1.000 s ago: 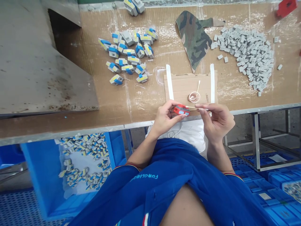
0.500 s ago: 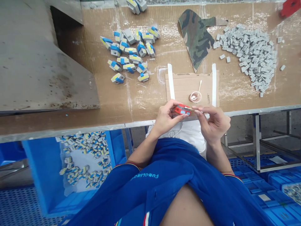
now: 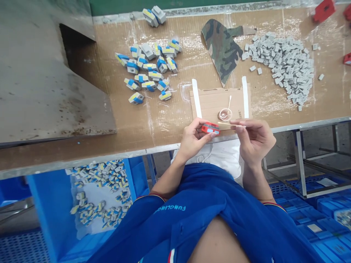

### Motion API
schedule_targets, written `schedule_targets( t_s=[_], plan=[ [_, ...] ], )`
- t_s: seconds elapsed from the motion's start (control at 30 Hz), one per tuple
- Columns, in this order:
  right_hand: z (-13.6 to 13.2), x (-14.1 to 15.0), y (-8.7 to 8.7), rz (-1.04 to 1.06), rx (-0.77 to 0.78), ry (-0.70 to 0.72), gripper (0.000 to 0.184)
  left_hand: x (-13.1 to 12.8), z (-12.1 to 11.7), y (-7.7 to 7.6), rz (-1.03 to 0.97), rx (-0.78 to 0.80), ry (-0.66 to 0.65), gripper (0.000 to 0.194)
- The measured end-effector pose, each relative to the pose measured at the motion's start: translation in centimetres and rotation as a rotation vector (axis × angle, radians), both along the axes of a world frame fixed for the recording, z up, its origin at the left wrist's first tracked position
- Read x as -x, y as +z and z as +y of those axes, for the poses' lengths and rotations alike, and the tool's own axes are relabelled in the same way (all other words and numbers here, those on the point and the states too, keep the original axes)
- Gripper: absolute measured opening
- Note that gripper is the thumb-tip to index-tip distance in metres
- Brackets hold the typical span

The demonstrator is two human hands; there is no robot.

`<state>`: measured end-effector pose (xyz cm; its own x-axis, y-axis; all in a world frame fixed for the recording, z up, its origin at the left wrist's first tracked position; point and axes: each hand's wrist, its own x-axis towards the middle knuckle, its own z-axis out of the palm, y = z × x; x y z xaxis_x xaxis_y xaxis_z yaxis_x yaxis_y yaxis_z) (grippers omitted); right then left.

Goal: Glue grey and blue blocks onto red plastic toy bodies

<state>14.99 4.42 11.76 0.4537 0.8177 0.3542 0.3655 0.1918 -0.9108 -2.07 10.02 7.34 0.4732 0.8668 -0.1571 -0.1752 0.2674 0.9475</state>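
Note:
Between the thumb and fingers of my left hand (image 3: 192, 138) is a small red and grey toy vehicle (image 3: 210, 128) with light-blue windows, held at the table's front edge. My right hand (image 3: 256, 138) pinches a thin cotton swab (image 3: 227, 124), its tip pointing left at the toy's right end, very near it. Just beyond the hands, a small clear cup (image 3: 225, 114) stands on a piece of cardboard (image 3: 212, 99) fixed with white tape strips. A second cotton swab (image 3: 229, 103) leans in the cup, tip upward.
Grey, blue and yellow toy pieces (image 3: 149, 67) lie at the left, beside a metal housing (image 3: 55, 91). Farther right are a camouflage cloth piece (image 3: 223, 51), a heap of small grey parts (image 3: 285, 65) and red parts (image 3: 324, 10). A blue crate (image 3: 49, 204) sits below left.
My right hand brought the swab onto the toy vehicle half a second ago, and has since drawn it back slightly right. My left hand keeps its hold. The camera view has shifted a little.

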Motion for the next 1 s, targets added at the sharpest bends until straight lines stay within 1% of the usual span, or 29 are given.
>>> schedule_targets(
  t_s=[0.13, 0.23, 0.33, 0.4, 0.47, 0.53, 0.6, 0.67, 0.73, 0.77, 0.83, 0.9, 0.93, 1.0],
  plan=[
    [0.7, -1.0, -0.7, 0.029, -0.019, -0.099, 0.007, 0.1, 0.2, 0.1, -0.024, 0.057, -0.013, 0.043],
    [0.9, -1.9, -1.8, 0.014, 0.033, -0.121, 0.012, 0.1, 0.4, 0.2, -0.063, 0.069, -0.01, 0.041],
    [1.0, -2.4, -2.5, -0.049, 0.092, -0.102, 0.014, 0.2, 0.5, 0.2, -0.098, 0.068, -0.012, 0.038],
    [1.1, -2.3, -2.6, -0.147, 0.101, -0.091, 0.013, 0.2, 0.5, 0.2, -0.107, 0.069, -0.017, 0.037],
    [1.3, -2.0, -2.4, -0.263, 0.097, -0.068, 0.011, 0.3, 0.5, 0.1, -0.106, 0.067, -0.017, 0.038],
    [1.5, -1.8, -2.1, -0.335, 0.092, -0.007, 0.009, 0.4, 0.6, 0.1, -0.099, 0.064, -0.013, 0.04],
    [1.9, -2.3, -1.7, -0.345, 0.077, 0.065, 0.016, 0.5, 0.6, 0.1, -0.087, 0.059, -0.008, 0.041],
    [2.7, -3.8, -1.2, -0.344, 0.051, 0.062, 0.025, 0.6, 0.6, 0.2, -0.079, 0.055, -0.011, 0.041],
    [4.3, -6.5, -0.8, -0.38, 0.042, -0.033, 0.026, 0.6, 0.7, 0.3, -0.087, 0.051, -0.017, 0.041],
    [5.4, -8.2, -0.7, -0.426, 0.069, -0.083, 0.026, 0.6, 0.7, 0.3, -0.096, 0.05, -0.023, 0.042],
    [8.0, -11.6, -0.7, -0.501, 0.151, -0.128, 0.027, 0.6, 0.7, 0.3, -0.115, 0.055, -0.031, 0.043],
    [10.7, -14.6, -1.1, -0.516, 0.277, -0.158, 0.025, 0.6, 0.7, 0.2, -0.127, 0.07, -0.025, 0.044],
    [11.9, -15.6, -1.3, -0.518, 0.341, -0.165, 0.023, 0.6, 0.7, 0.2, -0.132, 0.077, -0.017, 0.045],
    [13.7, -16.8, -1.6, -0.53, 0.455, -0.145, 0.017, 0.7, 0.7, 0.2, -0.142, 0.081, -0.005, 0.044]
  ],
)
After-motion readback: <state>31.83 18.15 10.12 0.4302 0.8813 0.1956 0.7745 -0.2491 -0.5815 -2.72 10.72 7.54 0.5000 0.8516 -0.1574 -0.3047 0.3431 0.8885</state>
